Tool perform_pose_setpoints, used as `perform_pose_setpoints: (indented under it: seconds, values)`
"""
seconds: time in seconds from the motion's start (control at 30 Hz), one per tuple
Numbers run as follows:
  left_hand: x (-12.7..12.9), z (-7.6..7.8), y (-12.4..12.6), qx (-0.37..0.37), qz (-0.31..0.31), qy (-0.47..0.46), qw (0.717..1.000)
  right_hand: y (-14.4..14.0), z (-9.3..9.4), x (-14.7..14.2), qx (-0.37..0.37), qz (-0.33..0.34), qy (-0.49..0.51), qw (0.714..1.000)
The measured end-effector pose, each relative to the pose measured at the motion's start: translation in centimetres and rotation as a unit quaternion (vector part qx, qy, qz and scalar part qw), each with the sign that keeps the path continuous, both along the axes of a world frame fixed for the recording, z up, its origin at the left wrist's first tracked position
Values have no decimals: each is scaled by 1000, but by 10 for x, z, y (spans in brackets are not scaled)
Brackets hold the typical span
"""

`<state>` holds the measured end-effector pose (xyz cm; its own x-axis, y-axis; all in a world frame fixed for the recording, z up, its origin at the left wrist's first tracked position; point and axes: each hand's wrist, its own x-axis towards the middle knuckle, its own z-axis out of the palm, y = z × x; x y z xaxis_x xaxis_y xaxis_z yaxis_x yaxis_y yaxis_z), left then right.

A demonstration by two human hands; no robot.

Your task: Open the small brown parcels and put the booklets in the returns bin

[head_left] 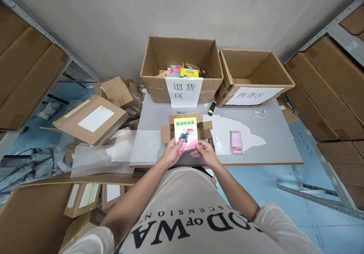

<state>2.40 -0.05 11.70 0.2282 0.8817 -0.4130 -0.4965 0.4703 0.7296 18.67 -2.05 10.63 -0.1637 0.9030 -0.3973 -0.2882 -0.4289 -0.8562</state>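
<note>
Head view: we are holding a small yellow booklet (185,133) at its lower edge, with our left hand (172,152) pinching the lower left corner and our right hand (205,153) pinching the lower right corner. Both grips are clamped on the booklet, thumbs on its front cover. The booklet is rising from the two grips away from us, cover facing up, and it is lying over a small open carton (186,127) whose flaps are spreading out just beyond our fingers. The carton is sitting on the grey counter (273,148). Just right of our right grip a torn white sheet (224,132) is lying flat, with a pink slip (236,142) beside it. Farther beyond the grips, at the back of the counter, two big open boxes are standing side by side: the left box (182,70) is holding colourful books and carrying a white label, the right box (254,76) is also labelled. A yellow-and-black marker (212,108) is lying between them and the carton. Left of our left grip a clear plastic film (113,151) is hanging off the counter edge.
</note>
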Motion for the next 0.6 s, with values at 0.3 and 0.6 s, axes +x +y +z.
perform_pose_setpoints:
  seconds: [0.3,0.6]
  values:
    - [-18,-11,17,18,38,-2,999,22,-2,0,-7,-48,-9,999]
    - [-48,-38,16,-18,79,115,990,141,33,16,110,-53,-42,992]
